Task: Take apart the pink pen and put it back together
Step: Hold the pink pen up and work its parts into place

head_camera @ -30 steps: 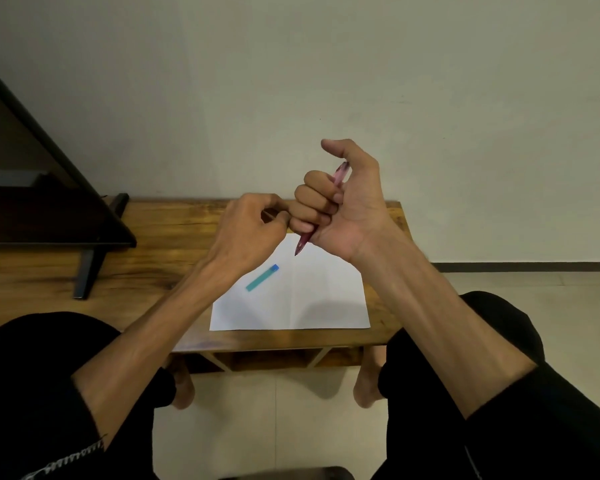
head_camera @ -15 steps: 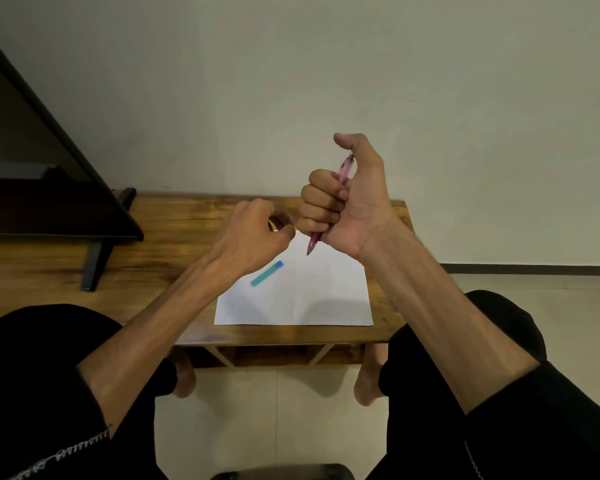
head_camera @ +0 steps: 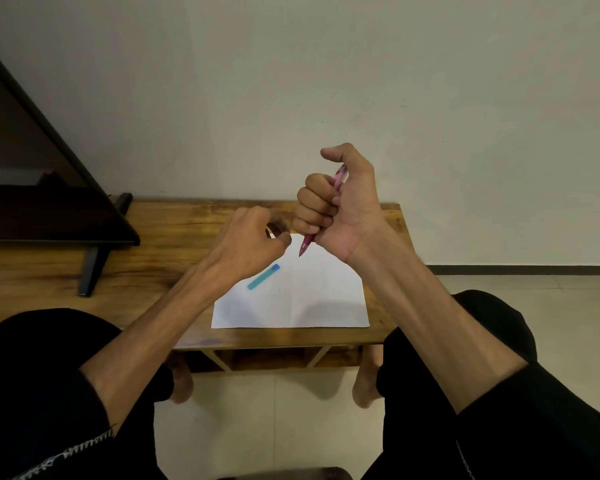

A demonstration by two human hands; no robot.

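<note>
My right hand (head_camera: 336, 209) is raised above the table in a fist around the pink pen (head_camera: 306, 243). The pen stands nearly upright; its pointed tip sticks out below the fist and its top end (head_camera: 341, 174) shows by my thumb. My left hand (head_camera: 250, 244) hovers just left of the pen tip with fingers curled and pinched together. What, if anything, sits between those fingertips is hidden. The two hands are apart.
A white sheet of paper (head_camera: 312, 299) lies on the wooden table (head_camera: 160, 233) under my hands, with a teal strip (head_camera: 263, 277) on its left part. A dark monitor (head_camera: 32, 188) on a stand fills the table's left. My knees sit at the near table edge.
My left hand has drawn away to the left and down from my right fist, opening a gap beside the pen tip. The right hand keeps its hold on the pen.
</note>
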